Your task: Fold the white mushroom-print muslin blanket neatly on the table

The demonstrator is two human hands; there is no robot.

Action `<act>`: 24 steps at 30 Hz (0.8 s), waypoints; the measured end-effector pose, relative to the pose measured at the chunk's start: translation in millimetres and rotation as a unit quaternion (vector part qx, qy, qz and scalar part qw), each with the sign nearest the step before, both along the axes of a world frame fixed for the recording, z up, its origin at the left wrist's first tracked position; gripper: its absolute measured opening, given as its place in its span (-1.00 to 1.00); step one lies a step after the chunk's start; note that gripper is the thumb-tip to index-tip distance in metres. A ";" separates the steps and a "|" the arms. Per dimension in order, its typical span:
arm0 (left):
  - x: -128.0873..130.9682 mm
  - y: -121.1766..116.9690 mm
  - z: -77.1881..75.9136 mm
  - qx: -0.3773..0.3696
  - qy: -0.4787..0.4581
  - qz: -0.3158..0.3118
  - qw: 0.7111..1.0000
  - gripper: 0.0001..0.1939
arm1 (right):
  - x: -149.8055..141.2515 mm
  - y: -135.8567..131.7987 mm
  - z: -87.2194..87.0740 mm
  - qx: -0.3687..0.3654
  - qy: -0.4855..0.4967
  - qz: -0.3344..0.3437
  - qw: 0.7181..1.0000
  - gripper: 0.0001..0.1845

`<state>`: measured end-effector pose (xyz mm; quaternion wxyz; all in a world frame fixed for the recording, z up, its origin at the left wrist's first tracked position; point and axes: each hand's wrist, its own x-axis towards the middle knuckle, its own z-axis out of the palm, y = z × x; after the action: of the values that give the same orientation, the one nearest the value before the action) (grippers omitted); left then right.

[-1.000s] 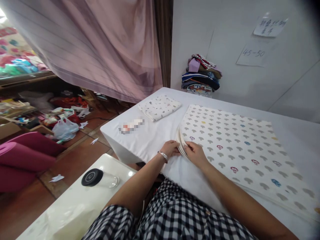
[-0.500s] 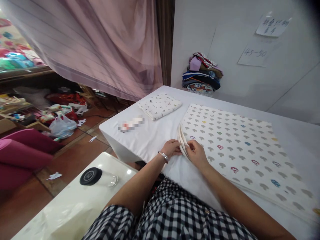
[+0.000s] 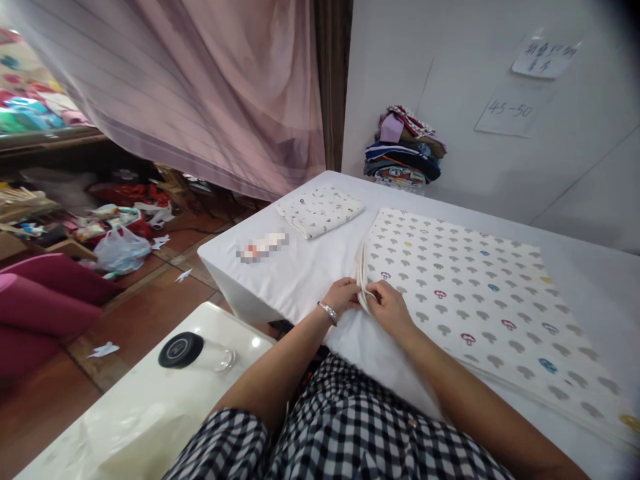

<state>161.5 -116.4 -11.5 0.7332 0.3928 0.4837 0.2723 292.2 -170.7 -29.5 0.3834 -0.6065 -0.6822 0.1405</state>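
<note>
A white cloth with grey and coloured mushroom prints (image 3: pixel 465 300) lies folded in layers on the white-covered table (image 3: pixel 310 273). Its near left edge is lifted, and the layers stand slightly apart there. My left hand (image 3: pixel 345 293), with a silver bracelet at the wrist, pinches that edge from the left side. From the right, my right hand (image 3: pixel 387 305) grips the same edge between thumb and fingers. Some fingertips are hidden behind the layers. Beyond my hands lies a smaller folded white cloth with little prints (image 3: pixel 320 212).
A blurred-out small item (image 3: pixel 263 247) rests on the table's left part. A cream side table (image 3: pixel 135 400) at lower left bears a glass bottle with a black lid (image 3: pixel 181 350). Folded clothes (image 3: pixel 405 147) are stacked by the wall. A pink curtain (image 3: pixel 240 87) hangs behind.
My fingers have shifted slightly at the cloth's edge, and the lifted layers bend a little differently. The cloth otherwise lies as before.
</note>
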 end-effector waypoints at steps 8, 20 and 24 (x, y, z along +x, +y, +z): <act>1.4 0.3 -5.4 0.010 0.001 0.017 1.000 -0.90 | -6.0 -4.5 4.4 -0.029 -0.030 -0.012 0.999 -0.85; -0.5 4.5 -4.1 -0.011 -0.018 0.026 0.999 -0.90 | 9.5 -6.6 8.5 0.014 0.129 -0.096 0.987 -0.72; -0.5 1.5 -3.9 0.000 -0.015 0.030 0.999 -0.92 | 3.3 -8.9 6.0 0.023 0.002 -0.025 0.999 -0.76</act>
<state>161.0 -114.9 -15.4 0.7323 0.3736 0.4840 0.2999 295.5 -179.6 -23.4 0.4022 -0.6141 -0.6691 0.1160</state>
